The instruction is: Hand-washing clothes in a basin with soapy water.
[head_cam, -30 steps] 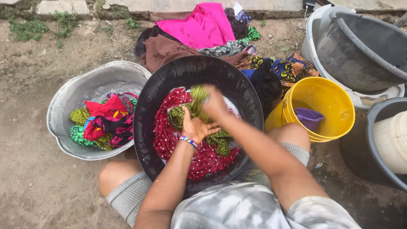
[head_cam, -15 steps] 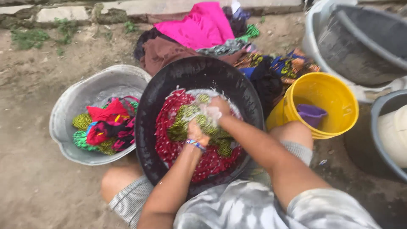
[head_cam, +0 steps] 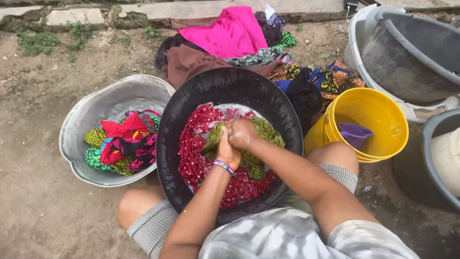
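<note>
Clamped together, my left hand (head_cam: 227, 149) and right hand (head_cam: 242, 134) squeeze the green cloth (head_cam: 261, 132) at the middle of the black basin (head_cam: 191, 91).

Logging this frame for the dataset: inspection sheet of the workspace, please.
Surface: bare dirt ground.
Job's things: black basin with suds; green patterned cloth over red dotted cloth.
Clutter: grey basin of wet clothes; clothes pile; yellow bucket with purple cup; grey tubs.
Grips: left hand and right hand, both shut on the green cloth.
Cables: nothing seen.
Surroundings: concrete kerb, weeds.
</note>
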